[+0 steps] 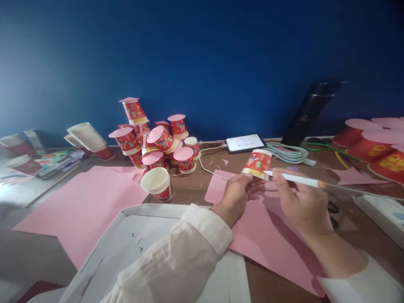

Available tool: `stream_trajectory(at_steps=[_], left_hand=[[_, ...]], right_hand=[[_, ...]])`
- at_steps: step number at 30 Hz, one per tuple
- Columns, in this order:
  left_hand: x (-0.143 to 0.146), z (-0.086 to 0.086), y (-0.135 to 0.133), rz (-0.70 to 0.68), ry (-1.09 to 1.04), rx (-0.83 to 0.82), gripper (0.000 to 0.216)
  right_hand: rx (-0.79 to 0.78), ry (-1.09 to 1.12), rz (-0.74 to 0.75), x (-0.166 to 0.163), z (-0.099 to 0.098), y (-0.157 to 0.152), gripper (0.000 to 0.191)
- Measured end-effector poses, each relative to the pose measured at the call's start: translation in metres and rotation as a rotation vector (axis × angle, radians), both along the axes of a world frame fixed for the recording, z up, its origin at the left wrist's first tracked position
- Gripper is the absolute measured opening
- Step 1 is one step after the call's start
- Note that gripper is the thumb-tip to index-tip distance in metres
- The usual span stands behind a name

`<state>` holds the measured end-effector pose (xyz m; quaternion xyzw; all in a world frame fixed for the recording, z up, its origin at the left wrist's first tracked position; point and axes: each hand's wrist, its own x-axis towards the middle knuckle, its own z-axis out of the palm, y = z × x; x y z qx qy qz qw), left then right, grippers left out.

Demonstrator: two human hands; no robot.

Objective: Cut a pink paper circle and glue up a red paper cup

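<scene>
My left hand is closed on an upside-down red paper cup, gripping it low by its rim. The cup's white base faces up. In my right hand is a slim white corded pen, possibly a glue pen. Its tip touches or nearly touches the cup's lower edge. A pink paper sheet lies beneath both hands. Dark scissor handles show partly behind my right wrist.
Upside-down cups topped with pink discs are stacked at centre left. Nearer stands an upright cup. A phone, coiled cable and black bottle line the wall. Large red cup-shaped pieces and a power strip sit right.
</scene>
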<state>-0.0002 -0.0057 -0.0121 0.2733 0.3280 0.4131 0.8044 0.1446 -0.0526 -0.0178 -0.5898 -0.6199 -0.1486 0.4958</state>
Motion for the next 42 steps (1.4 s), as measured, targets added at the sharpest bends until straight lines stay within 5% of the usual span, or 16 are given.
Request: stream_trajectory(at_steps=[42], left_hand=[[0.008, -0.013, 0.0, 0.061, -0.054, 0.08, 0.011]], right_hand=[[0.011, -0.018, 0.004, -0.005, 0.008, -0.002, 0.021]])
